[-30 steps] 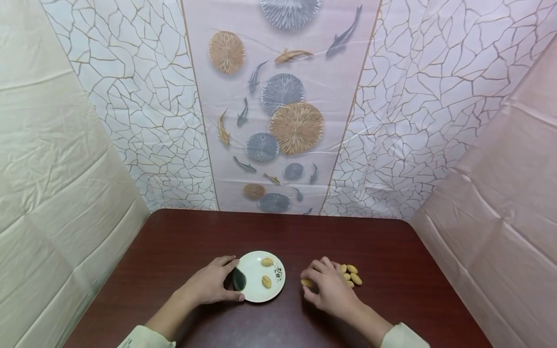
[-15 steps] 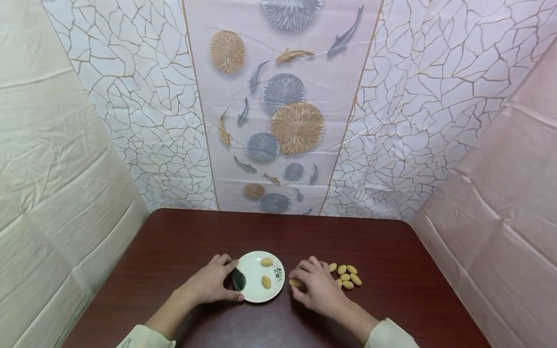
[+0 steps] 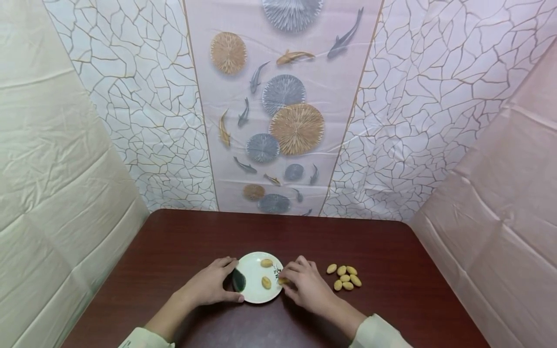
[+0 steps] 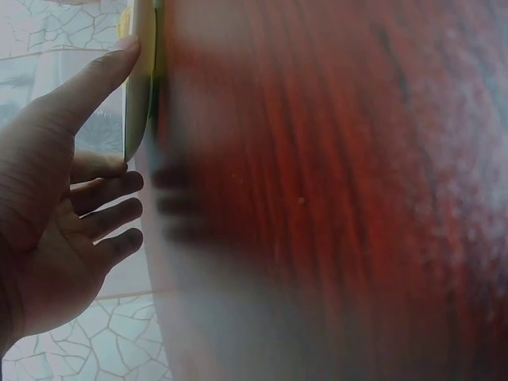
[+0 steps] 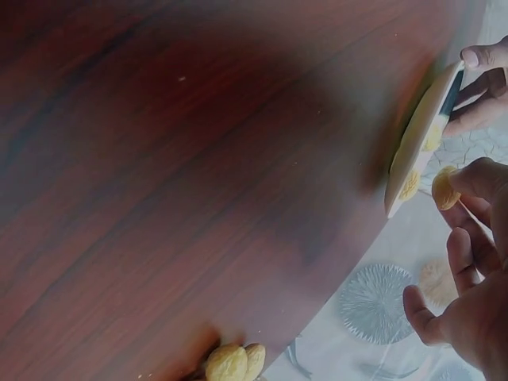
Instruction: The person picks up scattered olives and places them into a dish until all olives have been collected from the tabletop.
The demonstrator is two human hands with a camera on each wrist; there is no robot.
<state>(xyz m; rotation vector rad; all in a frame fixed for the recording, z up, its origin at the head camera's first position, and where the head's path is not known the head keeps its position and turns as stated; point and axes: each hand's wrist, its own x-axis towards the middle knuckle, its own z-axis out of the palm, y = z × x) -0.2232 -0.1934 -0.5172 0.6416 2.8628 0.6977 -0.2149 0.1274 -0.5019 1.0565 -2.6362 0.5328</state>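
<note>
A white plate (image 3: 257, 292) with a dark patch at its left rim and a small floral print at its right rim rests on the table. Two small yellow oval nut-like pieces (image 3: 266, 282) lie on it. My left hand (image 3: 212, 282) holds the plate's left edge, thumb and forefinger spread along the rim. Over the plate's right edge, my right hand (image 3: 306, 285) pinches another yellow oval piece (image 5: 446, 189) between thumb and fingers. The right wrist view shows that piece raised beside the plate, its surface grooved.
Several more yellow oval pieces (image 3: 345, 278) lie in a loose cluster right of my right hand. The dark red wooden table (image 3: 209, 232) ends at a patterned cloth backdrop (image 3: 270, 145), with plain cloth sides (image 3: 65, 169).
My right hand has moved left from beside the cluster to the plate's right edge, carrying the pinched yellow piece and uncovering the cluster. My left hand has stayed at the plate.
</note>
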